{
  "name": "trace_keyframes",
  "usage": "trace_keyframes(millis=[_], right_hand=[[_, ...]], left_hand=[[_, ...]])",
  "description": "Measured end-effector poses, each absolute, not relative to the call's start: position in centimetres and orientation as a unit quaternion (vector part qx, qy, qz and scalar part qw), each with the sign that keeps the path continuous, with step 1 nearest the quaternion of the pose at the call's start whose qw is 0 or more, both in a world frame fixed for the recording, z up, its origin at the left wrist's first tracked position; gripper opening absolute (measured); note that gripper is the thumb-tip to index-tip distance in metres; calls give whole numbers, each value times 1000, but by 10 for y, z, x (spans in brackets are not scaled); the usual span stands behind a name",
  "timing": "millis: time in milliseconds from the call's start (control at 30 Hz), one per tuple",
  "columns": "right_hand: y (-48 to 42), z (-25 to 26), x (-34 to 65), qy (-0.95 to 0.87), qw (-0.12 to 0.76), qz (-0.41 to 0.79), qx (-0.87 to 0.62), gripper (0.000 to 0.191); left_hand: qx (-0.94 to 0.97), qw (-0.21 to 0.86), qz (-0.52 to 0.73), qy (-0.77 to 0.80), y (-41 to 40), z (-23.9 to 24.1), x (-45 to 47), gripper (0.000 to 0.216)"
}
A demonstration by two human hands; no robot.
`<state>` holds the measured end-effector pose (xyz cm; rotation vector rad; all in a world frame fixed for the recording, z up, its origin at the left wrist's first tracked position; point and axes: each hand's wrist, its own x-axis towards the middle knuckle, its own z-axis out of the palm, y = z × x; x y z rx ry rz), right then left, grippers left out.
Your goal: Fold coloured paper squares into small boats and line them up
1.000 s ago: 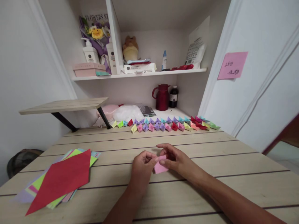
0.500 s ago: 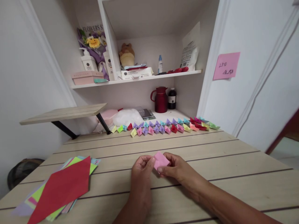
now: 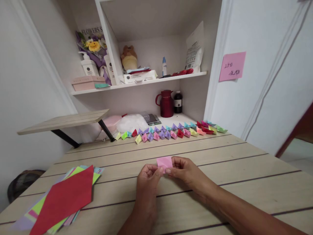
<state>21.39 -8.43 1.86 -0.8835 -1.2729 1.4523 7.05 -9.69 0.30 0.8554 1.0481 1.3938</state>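
A small folded piece of pink paper [image 3: 164, 162] is held up just above the middle of the table. My left hand [image 3: 148, 178] pinches its lower left part between thumb and fingers. On its right side, my right hand [image 3: 184, 169] grips it, thumb in front and fingers curled behind. Part of the paper's lower edge is hidden by both thumbs. Beyond my hands, several folded paper boats [image 3: 168, 133] in many colours stand in two rows along the back of the table.
At the left lies a stack of coloured paper sheets with a red sheet [image 3: 66, 195] on top. A small raised wooden shelf [image 3: 66, 120] stands behind it. A dark red jug [image 3: 166, 103], a dark bottle [image 3: 178, 101] and a white plastic bag [image 3: 133, 123] sit at the back.
The pink paper has turned from a diamond pose to a squarer one, with its straight edge on top. My view has shifted slightly, and both hands still hold the paper.
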Motion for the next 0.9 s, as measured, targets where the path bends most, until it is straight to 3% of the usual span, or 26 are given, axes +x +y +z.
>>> trace_keyframes(millis=[233,467,600,700,900], right_hand=[[-77,13,224,-633,449,455,-436,32],[-80,16,229,-727,387,330,-461,22],[-84,21,229,-778,366,231,-456,9],[-86,23,229,-817,345,136,-441,13],[-78,15,228,-886,269,-81,-370,16]], left_hand=[[413,530,599,435,-97,9,72,36],[514,521,511,451,-86,5,56,20],[673,325,452,488,-84,7,52,8],[763,150,398,486,-85,8,51,10],[821,6,332,464,-82,3,46,13]])
